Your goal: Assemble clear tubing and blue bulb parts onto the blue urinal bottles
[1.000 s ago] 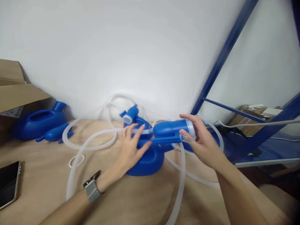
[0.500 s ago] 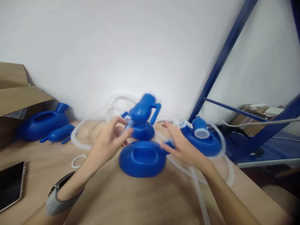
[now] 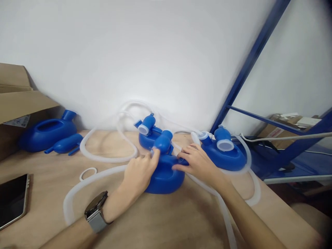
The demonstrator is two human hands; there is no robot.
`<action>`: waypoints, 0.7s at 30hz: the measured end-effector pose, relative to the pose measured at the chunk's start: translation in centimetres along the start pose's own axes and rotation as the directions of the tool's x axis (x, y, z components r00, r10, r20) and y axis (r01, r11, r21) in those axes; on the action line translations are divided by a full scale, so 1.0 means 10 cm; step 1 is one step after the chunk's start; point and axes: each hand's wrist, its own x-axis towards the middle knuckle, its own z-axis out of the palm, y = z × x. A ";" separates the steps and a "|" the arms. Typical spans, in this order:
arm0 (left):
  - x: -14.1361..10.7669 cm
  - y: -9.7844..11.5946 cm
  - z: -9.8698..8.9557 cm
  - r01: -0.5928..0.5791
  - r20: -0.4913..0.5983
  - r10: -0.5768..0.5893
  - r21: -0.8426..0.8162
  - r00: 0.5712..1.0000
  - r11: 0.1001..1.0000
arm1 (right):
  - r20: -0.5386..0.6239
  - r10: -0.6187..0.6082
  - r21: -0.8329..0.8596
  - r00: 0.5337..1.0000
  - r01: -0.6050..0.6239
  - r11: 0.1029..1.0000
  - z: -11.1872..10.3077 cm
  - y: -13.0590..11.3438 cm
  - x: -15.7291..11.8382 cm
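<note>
Table [image 3: 186, 221] w/ blue jugs [image 3: 166, 182] + hoses [image 3: 110, 160], white wall [image 3: 155, 52] bhnd.

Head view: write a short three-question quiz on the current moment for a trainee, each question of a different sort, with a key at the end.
1. True or false: the watch is on the person's right wrist.
2. What lies between the phone and the left hand?
A) a spoon
B) a white ring
C) a pair of scissors
3. Which hand is at the neck end of the front bottle?

Key:
1. False; it is on the left.
2. B
3. The right hand.
</note>
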 end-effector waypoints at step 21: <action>-0.83 -0.16 -0.40 -0.317 0.046 0.339 -0.253 0.940 0.914 | -0.072 0.274 -0.023 0.959 -0.276 0.961 0.12 0.88 -0.11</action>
